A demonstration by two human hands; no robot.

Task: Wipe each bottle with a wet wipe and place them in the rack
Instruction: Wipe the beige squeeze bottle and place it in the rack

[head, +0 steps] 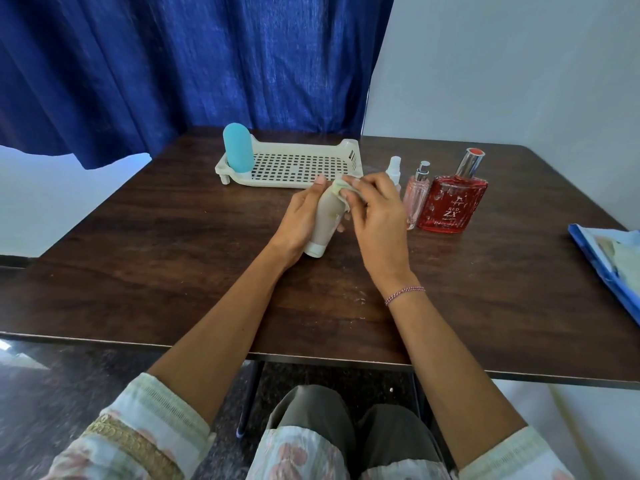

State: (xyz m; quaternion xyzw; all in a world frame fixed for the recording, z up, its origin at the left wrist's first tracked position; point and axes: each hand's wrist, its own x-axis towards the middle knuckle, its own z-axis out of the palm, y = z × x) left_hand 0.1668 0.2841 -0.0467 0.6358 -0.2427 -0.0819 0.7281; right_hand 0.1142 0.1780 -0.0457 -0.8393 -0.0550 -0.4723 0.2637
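My left hand [300, 220] grips a beige tube bottle [325, 223] with a white cap pointing toward me, held tilted above the table. My right hand [375, 216] pinches a crumpled wet wipe [341, 189] against the tube's far end. A cream plastic rack [311, 168] sits at the back middle of the table, with a blue bottle [238, 147] standing in its left end. To the right stand a small white spray bottle [394, 169], a slim pink perfume bottle [416, 195] and a wide red perfume bottle [452, 202].
The dark wooden table [173, 271] fills the view, its near edge above my knees. A blue wet-wipe pack [613, 261] lies at the table's right edge. A blue curtain [173, 64] hangs behind the rack, beside a white wall.
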